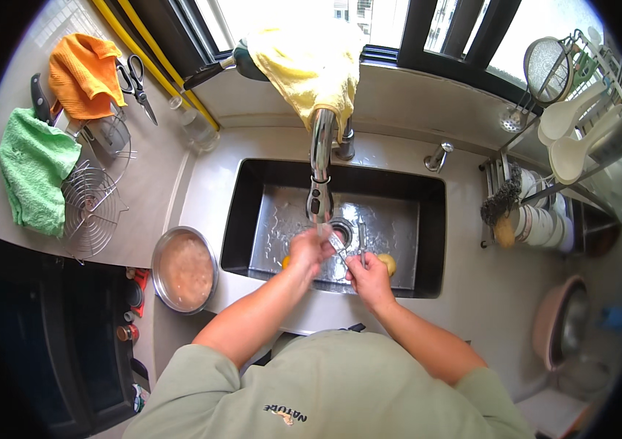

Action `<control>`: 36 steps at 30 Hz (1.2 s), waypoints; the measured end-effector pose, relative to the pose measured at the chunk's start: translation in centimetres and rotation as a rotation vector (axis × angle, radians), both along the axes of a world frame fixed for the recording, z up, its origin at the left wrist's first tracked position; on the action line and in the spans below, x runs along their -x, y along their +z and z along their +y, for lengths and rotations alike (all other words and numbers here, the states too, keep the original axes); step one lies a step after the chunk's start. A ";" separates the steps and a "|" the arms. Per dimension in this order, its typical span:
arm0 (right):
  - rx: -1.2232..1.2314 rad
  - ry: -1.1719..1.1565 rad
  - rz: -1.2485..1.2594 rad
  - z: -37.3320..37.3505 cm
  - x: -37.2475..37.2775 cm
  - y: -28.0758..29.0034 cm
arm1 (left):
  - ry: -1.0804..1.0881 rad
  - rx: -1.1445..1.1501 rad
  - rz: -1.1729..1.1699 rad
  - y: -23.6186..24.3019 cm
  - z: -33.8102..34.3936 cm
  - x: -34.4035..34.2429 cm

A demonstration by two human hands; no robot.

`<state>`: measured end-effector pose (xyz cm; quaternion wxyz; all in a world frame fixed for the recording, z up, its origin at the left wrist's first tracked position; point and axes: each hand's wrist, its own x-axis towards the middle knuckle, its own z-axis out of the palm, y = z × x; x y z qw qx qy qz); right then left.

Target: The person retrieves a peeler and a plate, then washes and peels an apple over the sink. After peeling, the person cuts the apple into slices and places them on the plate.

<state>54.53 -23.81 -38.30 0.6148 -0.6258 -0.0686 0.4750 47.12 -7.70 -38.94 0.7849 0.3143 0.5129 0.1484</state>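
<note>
Both my hands are over the steel sink, under the tap. My right hand grips the handle of a metal utensil, seemingly a knife or peeler. My left hand is closed around the utensil's upper end, right below the spout. Whether water runs I cannot tell. A second metal utensil lies in the basin by the drain. A yellow round thing sits in the sink beside my right hand, and another yellow bit shows by my left wrist.
A steel bowl of pale cloudy liquid stands on the counter left of the sink. Farther left are a wire rack, green cloth, orange cloth and scissors. A yellow cloth drapes over the tap. A dish rack with ladles stands right.
</note>
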 end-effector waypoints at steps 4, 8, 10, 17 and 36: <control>0.020 -0.001 0.042 0.0 -0.5 0.4 | -0.046 0.060 -0.051 0.8 -2.7 0.4; 0.039 0.052 -0.006 -0.5 0.0 0.9 | 0.075 -0.002 -0.049 -0.5 2.2 0.5; 0.035 0.040 0.018 -0.5 0.3 1.2 | 0.045 0.006 -0.061 -0.1 1.4 0.7; 0.035 0.053 0.034 -0.5 -0.5 1.2 | -0.061 0.073 -0.081 -0.2 -1.8 1.1; 0.235 0.498 -1.111 0.8 -0.3 1.3 | -0.213 -0.352 -0.021 1.2 -0.7 1.4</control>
